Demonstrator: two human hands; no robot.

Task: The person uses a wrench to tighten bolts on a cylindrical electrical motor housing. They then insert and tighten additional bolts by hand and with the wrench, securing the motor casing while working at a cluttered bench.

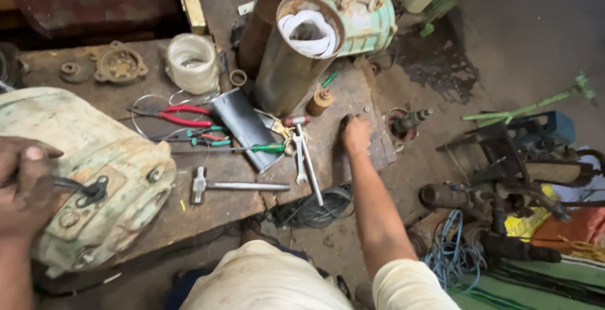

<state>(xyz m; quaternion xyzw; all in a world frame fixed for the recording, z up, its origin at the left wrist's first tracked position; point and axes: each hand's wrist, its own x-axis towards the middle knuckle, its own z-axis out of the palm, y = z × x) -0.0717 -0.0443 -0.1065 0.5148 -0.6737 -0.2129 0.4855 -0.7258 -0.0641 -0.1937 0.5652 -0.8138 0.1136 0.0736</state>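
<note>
Nearest: left hand [22, 187], fingers curled around dark tool handle [79, 187] set against pale green motor housing [94, 171] at workbench [214, 209] left edge. Hammer [236, 187] near front edge. Farther: right hand [356, 134], fingers pressed together, resting at right edge beside 2 spanners [304, 158]. Red pliers [179, 116] toward back.

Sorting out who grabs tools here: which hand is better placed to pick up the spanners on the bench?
Probably the right hand: it rests on the bench just beside the spanners. The left hand grips a dark handle on the motor housing, farther off.
</note>
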